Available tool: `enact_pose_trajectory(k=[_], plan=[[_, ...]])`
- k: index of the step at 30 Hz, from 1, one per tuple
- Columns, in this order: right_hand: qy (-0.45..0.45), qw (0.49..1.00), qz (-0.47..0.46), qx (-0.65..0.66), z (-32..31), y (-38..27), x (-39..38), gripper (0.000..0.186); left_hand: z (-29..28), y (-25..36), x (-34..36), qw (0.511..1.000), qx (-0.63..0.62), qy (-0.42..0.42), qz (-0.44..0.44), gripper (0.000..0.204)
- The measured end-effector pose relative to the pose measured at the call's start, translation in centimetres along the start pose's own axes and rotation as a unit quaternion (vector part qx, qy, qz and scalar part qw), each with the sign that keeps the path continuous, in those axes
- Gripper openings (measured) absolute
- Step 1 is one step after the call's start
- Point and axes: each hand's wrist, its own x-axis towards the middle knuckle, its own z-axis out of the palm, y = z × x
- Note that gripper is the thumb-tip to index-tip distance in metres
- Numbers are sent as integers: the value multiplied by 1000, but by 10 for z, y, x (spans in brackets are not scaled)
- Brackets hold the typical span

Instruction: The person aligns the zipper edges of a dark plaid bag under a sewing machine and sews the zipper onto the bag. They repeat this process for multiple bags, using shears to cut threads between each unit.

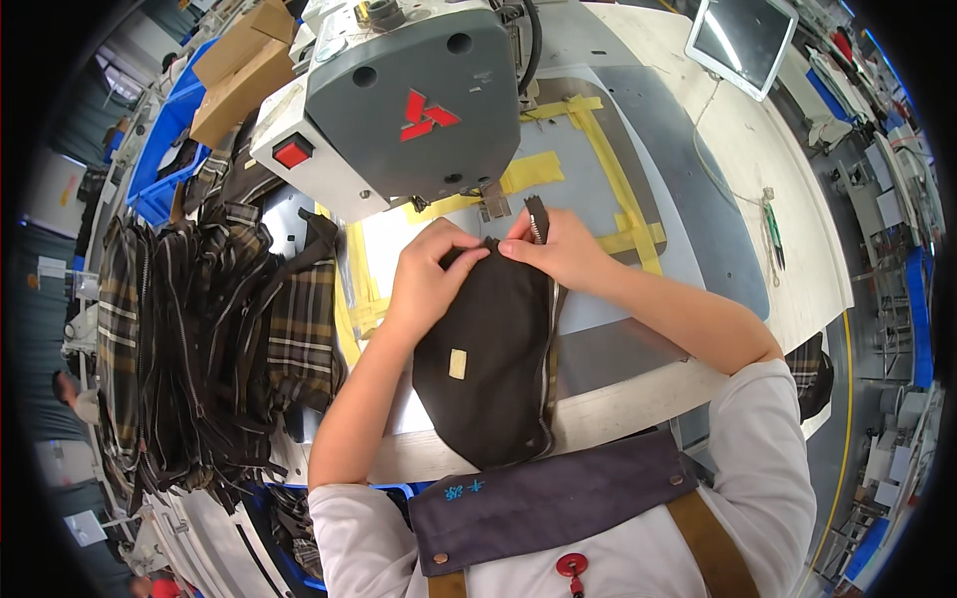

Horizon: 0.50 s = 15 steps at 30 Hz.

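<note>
Dark fabric piece (483,389), its upper end pinched by left hand (434,267) and right hand (564,251), extends below them over the tabletop (630,397); presumably light and limp, best gripped near the stiffer zipper (538,219).

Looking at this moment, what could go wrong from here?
The left hand and right hand pinch the top of the dark fabric piece close to the sewing machine's presser foot; fingers might get caught if it started.

The zipper end stands up past the right fingers, so it could slip out of line.

The heaped plaid garments lie near the left forearm, which might snag a loose strap.
</note>
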Motion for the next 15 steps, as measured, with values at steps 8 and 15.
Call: enact_pose_trajectory(k=[8, 15], plan=[[-105, 993, -8, 56, -9, -6, 11, 18, 0, -16, 1, 997, -70, -15, 6, 15], [-110, 993, -29, 26, -12, -14, 13, 17, -2, -18, 5, 988, -131, -68, -38, 13]])
